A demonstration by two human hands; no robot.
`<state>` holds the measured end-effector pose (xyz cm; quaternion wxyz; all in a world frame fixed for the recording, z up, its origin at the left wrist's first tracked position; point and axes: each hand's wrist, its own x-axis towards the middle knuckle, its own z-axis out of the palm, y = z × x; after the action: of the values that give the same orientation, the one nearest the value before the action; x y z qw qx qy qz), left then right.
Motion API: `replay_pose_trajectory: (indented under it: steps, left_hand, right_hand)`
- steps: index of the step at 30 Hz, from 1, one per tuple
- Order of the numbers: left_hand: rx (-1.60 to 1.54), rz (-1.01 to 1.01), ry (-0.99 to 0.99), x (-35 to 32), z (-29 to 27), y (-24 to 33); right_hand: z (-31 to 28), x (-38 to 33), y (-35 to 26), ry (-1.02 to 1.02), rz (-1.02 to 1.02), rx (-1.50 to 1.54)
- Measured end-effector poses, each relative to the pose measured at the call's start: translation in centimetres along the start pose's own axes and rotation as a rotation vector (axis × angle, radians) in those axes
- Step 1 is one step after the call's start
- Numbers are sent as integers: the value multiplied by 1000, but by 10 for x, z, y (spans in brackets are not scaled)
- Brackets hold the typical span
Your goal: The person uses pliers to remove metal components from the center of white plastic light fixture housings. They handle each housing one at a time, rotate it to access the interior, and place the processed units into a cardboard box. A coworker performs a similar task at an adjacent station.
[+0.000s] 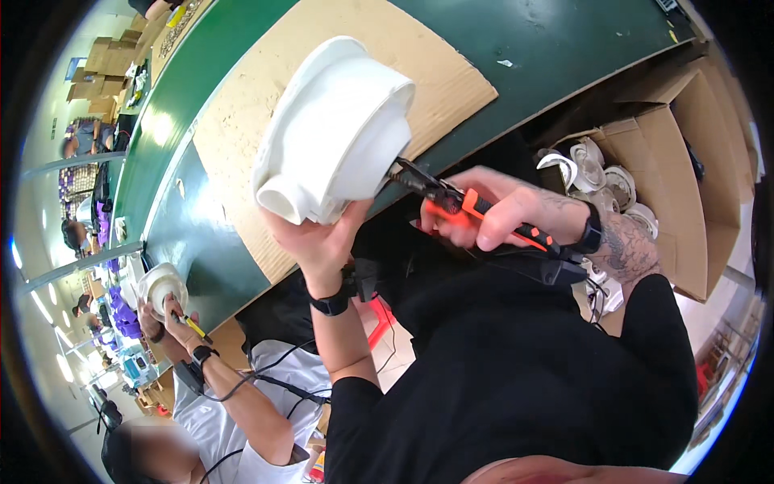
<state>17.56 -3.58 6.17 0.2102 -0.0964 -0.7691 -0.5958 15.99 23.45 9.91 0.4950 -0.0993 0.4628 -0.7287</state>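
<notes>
A large white moulded plastic housing (334, 121), rounded with a short tube-like spout near its lower left, is held up over the bench. My left hand (318, 242) grips it from below, fingers under the spout side. In my right hand (492, 211) is a pair of pliers or cutters (476, 205) with orange and black handles. Their dark jaws reach the housing's lower right edge; whether they bite on it cannot be made out. Part of the right hand is blurred by motion.
Beneath the housing, a cardboard sheet (435, 73) lies on the green bench (556, 48). At right, an open cardboard box (677, 177) holds several white plastic parts (592, 165). On the left, a co-worker (242, 403) holds another white part (164, 284) and a yellow-handled tool (196, 327).
</notes>
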Motion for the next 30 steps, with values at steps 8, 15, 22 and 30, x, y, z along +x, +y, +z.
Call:
replay_pose_trajectory:
  steps: [8,15,22,30]
  left_hand:
    - [302,178,-111,101,-15,47]
    - [246,333,270,164,-29,-20]
    - [245,14,302,171,-39,-82]
    - [65,6,356,166,-46,-100]
  right_hand:
    - [-3,25,-91,709,-583,-1676]
    - [-23,128,-134,873,-805,-2058]
    - [-64,211,-95,885,-932,-1959]
    - [-52,222,-106,823,-923,-1948]
